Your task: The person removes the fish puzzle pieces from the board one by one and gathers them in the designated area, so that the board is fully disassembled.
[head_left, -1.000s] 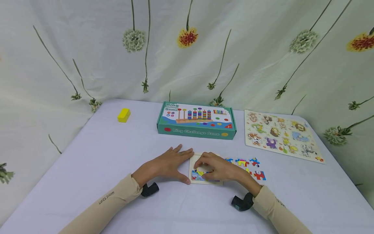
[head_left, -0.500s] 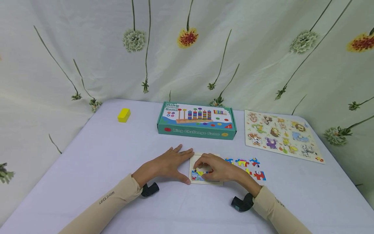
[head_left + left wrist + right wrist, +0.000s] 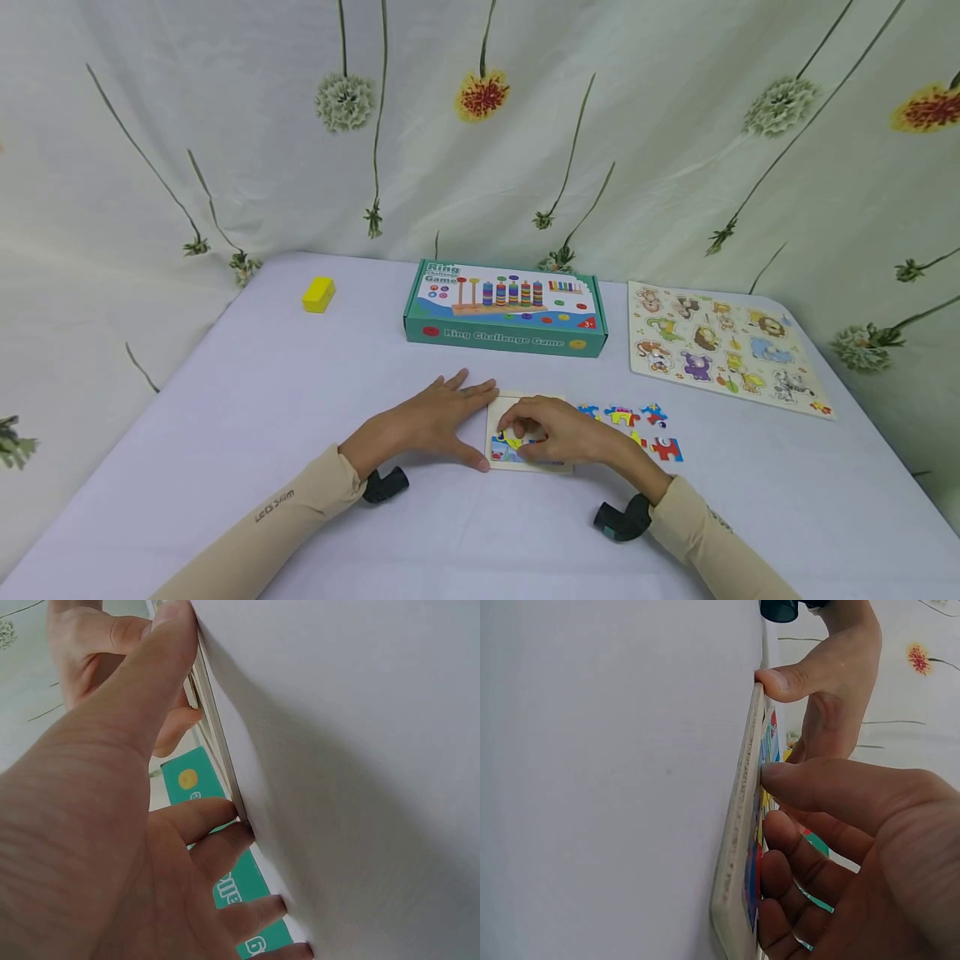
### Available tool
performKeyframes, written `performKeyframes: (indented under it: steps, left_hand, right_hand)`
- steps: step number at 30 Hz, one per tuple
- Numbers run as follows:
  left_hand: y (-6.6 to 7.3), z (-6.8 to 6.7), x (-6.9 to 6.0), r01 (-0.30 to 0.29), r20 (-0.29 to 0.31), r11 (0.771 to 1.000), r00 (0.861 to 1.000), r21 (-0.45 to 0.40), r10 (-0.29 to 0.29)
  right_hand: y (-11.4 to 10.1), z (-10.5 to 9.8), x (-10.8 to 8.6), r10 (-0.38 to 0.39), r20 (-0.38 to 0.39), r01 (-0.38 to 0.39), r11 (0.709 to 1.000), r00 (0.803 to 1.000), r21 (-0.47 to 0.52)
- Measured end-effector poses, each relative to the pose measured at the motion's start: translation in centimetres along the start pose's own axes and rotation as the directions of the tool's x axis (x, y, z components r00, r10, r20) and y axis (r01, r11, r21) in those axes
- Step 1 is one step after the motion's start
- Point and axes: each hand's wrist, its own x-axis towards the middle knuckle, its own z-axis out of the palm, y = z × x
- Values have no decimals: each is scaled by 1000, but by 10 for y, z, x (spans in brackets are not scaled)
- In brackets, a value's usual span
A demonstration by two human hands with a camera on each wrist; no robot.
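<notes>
Puzzle tray (image 3: 492, 417): between the hands; much of its picture is hidden under the right hand (image 3: 562, 429).
Right grip: narrow, thumb and fingertips pinching a yellow piece (image 3: 513, 439); whether the piece touches the tray is hard to make out.
Left hand (image 3: 438, 421): spread wide at the tray's nine o'clock, thumb against its edge.
Loose pieces (image 3: 665, 450): three o'clock, the nearest partly covered.
Ring game box (image 3: 506, 308): twelve o'clock.
Animal board (image 3: 705, 337): two o'clock.
Yellow block (image 3: 318, 295): ten o'clock, well apart.

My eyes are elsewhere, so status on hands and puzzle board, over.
Left hand spread against puzzle board. Right hand pinches yellow piece at the board. Loose pieces alongside; nothing visibly in the way.
</notes>
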Motion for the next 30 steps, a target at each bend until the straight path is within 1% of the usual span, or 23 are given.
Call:
performKeyframes:
  steps: [6,14,21,30]
  left_hand:
    - [-1,0,0,0,0,1000,1000,-1,0]
    - [-1,0,1,2,-7,1000,1000,-10,-2]
    - [0,-1,0,2,-1,1000,1000,-19,-2]
    - [0,-2,0,-5,0,1000,1000,-29,5]
  right_hand:
    - [-2,-1,1,-8,0,8,1000,1000,27]
    - [-3,-1,1,0,-7,0,999,1000,38]
    - [-4,-1,1,-17,-37,20,996,999,85]
    - [-2,1,2,-14,-32,17,994,999,106]
